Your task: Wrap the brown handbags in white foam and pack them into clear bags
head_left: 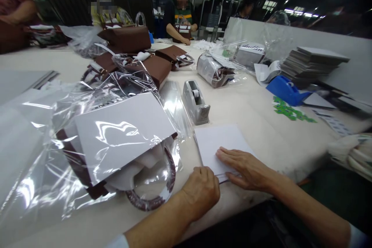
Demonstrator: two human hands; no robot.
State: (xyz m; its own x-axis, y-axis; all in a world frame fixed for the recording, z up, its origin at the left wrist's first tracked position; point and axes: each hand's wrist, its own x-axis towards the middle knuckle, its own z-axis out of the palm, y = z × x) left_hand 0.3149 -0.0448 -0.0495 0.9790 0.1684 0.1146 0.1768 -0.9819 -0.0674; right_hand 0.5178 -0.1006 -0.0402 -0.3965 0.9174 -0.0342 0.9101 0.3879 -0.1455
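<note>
A stack of white paper sheets (218, 142) lies on the table near its front edge. My right hand (247, 168) rests flat on the stack's near part, fingers stretched out to the left. My left hand (200, 190) is curled closed at the stack's near left corner, fingers pinched at the sheets' edge. Just left of my hands lies a brown handbag (151, 197) with a round handle, wrapped in a clear plastic bag with a grey card (122, 131) on top.
A grey tape dispenser (196, 102) stands behind the paper. A blue dispenser (286, 91), green stickers (290, 111) and stacked grey boards (312, 64) are at the right. More brown bags (154, 66) and plastic wraps fill the far table, where other people work.
</note>
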